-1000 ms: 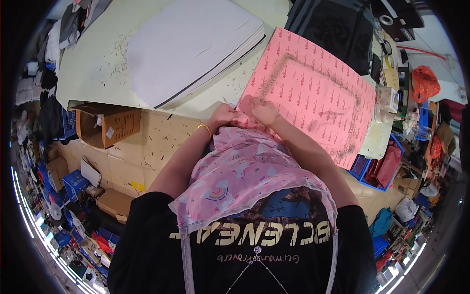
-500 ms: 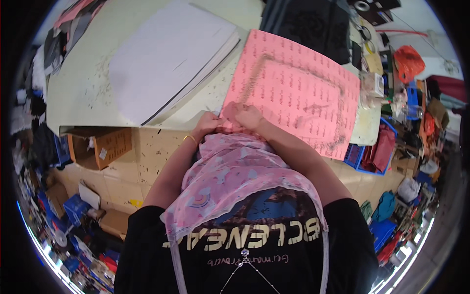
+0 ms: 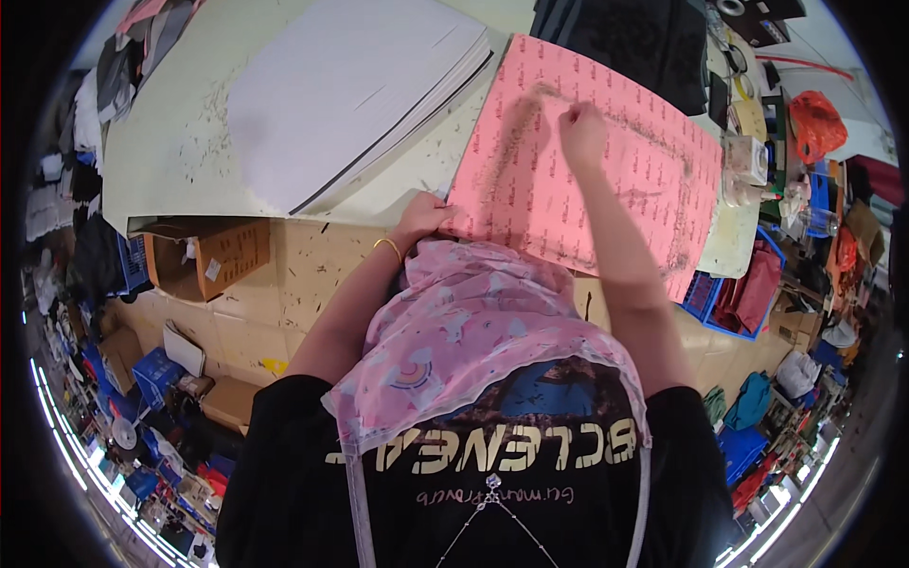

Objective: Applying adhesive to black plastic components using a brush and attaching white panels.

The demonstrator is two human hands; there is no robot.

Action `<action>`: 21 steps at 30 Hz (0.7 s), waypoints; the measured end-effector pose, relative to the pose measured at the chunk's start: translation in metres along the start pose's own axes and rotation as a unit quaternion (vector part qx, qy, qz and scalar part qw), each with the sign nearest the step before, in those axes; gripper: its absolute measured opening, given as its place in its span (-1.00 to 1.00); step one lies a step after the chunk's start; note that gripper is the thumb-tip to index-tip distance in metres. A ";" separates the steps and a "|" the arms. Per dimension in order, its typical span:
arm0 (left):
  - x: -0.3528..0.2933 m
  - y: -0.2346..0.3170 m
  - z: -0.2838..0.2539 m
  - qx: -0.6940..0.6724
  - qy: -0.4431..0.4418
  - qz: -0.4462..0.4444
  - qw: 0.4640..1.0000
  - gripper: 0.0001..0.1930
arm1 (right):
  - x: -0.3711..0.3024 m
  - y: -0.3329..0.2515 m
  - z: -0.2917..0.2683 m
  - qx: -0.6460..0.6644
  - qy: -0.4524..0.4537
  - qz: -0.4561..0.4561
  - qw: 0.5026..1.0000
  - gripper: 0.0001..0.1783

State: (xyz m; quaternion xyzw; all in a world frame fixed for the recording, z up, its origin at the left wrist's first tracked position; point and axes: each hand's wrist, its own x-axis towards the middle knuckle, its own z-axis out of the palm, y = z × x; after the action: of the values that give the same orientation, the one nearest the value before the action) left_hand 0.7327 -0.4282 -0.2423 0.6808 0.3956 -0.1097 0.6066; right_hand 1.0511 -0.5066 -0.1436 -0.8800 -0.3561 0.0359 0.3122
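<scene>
A pink printed board (image 3: 615, 156) lies at the table's front edge, with dark, grainy smudges forming a rough rectangular outline on it. My left hand (image 3: 423, 216) is closed on its near left corner, thumb and fingers at the edge. Over the upper middle of the board, beside the smudged outline, is my right hand (image 3: 582, 135) with its fingers curled together. Whatever those fingers hold, if anything, is hidden. A thick stack of white paper sheets (image 3: 350, 95) rests to the left of the board.
Folded dark cloth (image 3: 620, 43) lies beyond the board. Dark scraps dot the table (image 3: 170, 161). Below its left front edge stands an open cardboard box (image 3: 222, 257); a blue crate (image 3: 748, 293) with dark red cloth is at the right. A red plastic bag (image 3: 816, 125) hangs farther right.
My right hand has moved away from my left, up and right across the pink board. My left hand has stayed at the near left corner. The whole view has shifted slightly.
</scene>
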 end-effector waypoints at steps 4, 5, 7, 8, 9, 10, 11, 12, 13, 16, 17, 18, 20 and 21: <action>0.008 0.011 -0.004 -0.009 -0.013 0.002 1.000 -0.51 | -0.054 0.006 0.009 0.008 -0.214 -0.104 0.971 -0.85; 0.006 0.014 -0.005 -0.012 -0.016 -0.006 1.000 -0.51 | -0.072 0.004 0.014 -0.011 -0.310 -0.129 0.942 -0.81; 0.001 0.017 -0.008 -0.015 -0.024 -0.025 0.999 -0.51 | -0.104 0.014 0.031 0.035 -0.326 -0.263 0.908 -0.82; 0.001 0.014 -0.008 -0.015 -0.022 -0.027 0.999 -0.51 | -0.110 0.011 0.034 0.037 -0.327 -0.264 0.907 -0.82; 0.003 0.012 -0.007 -0.011 -0.022 -0.026 0.999 -0.52 | -0.115 0.008 0.036 -0.015 -0.303 -0.287 0.909 -0.83; 0.006 0.010 -0.007 -0.008 -0.022 -0.025 0.999 -0.52 | -0.119 0.006 0.039 -0.066 -0.279 -0.309 0.907 -0.84; 0.007 0.008 -0.006 -0.004 -0.023 -0.025 0.999 -0.52 | -0.123 0.004 0.042 -0.117 -0.253 -0.330 0.902 -0.84; 0.007 0.005 -0.006 -0.002 -0.023 -0.024 0.999 -0.52 | -0.125 0.001 0.045 -0.167 -0.227 -0.350 0.893 -0.84; 0.008 0.007 -0.006 0.000 -0.024 -0.024 0.999 -0.52 | -0.125 0.001 0.049 -0.167 -0.226 -0.349 0.894 -0.84; 0.007 0.011 -0.007 -0.001 -0.028 -0.031 0.999 -0.51 | -0.123 0.001 0.061 -0.243 -0.307 -0.410 0.824 -0.80; 0.007 0.012 -0.007 -0.001 -0.030 -0.034 0.999 -0.51 | -0.124 0.001 0.064 -0.267 -0.333 -0.428 0.797 -0.78; 0.007 0.014 -0.008 0.000 -0.029 -0.033 0.999 -0.51 | -0.124 -0.001 0.067 -0.267 -0.332 -0.428 0.797 -0.78; 0.004 0.016 -0.007 -0.013 -0.020 -0.037 0.999 -0.50 | -0.128 -0.004 0.070 -0.256 -0.311 -0.431 0.807 -0.77; 0.002 0.017 -0.007 -0.019 -0.016 -0.039 0.999 -0.50 | -0.131 -0.005 0.072 -0.251 -0.301 -0.432 0.813 -0.77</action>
State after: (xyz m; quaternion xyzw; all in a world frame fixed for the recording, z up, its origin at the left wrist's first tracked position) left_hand 0.7435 -0.4206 -0.2289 0.6515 0.4136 -0.1367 0.6212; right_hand 0.9304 -0.5509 -0.2192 -0.6291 -0.7720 0.0695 -0.0587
